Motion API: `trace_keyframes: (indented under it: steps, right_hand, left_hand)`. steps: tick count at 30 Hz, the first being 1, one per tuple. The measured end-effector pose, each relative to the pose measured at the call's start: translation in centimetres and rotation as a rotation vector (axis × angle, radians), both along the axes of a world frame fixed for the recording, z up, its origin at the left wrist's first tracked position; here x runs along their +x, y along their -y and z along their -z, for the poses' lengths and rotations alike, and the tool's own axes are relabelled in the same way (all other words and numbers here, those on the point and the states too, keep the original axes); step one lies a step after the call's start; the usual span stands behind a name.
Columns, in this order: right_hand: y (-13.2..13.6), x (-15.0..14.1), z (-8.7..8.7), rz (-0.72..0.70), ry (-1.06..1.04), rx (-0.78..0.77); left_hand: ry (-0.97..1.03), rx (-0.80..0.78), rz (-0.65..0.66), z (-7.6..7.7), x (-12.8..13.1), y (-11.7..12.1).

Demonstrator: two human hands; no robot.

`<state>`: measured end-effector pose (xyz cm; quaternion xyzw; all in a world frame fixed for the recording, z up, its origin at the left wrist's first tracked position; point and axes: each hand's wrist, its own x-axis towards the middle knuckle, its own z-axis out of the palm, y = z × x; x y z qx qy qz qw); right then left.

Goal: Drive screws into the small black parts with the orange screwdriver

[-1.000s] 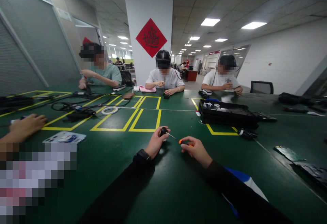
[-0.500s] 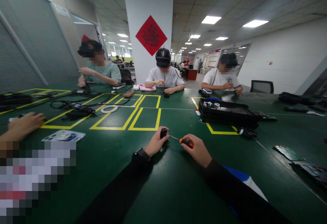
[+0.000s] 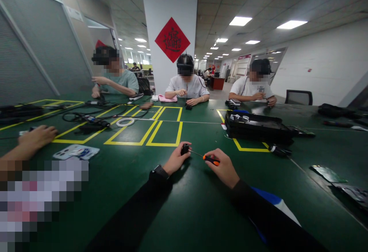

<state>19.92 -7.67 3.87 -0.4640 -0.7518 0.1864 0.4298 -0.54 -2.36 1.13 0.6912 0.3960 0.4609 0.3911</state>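
Note:
My left hand (image 3: 176, 160) rests on the green table (image 3: 184, 202) and pinches a small black cylindrical part (image 3: 184, 148) upright. My right hand (image 3: 223, 169) grips a small screwdriver (image 3: 209, 159) with an orange and black handle. Its thin metal shaft runs left and its tip meets the black part. Both my sleeves are dark, and a black watch sits on my left wrist.
A black case (image 3: 255, 127) lies at centre right beside a black tool (image 3: 279, 151). Yellow tape rectangles (image 3: 163, 133), cables (image 3: 86, 120) and a white ring (image 3: 125, 122) cover the middle. A neighbour's hand (image 3: 36, 137) rests at left near a card (image 3: 76, 151). Three people sit opposite.
My right hand has shifted slightly right and down with the screwdriver, whose tip stays at the black part. The view has drifted a little. The left hand keeps its hold.

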Motion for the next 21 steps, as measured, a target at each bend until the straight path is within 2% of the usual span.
trace_keyframes:
  steps: [8,21]
  right_hand:
    - [0.20,-0.12,-0.14,-0.004,-0.026,0.044]
    - [0.19,0.01,-0.28,0.010,0.002,0.068]
  left_hand:
    - [0.058,-0.083,-0.002,0.17,0.15,-0.13]
    - [0.071,-0.054,0.014,0.17,0.10,-0.08]
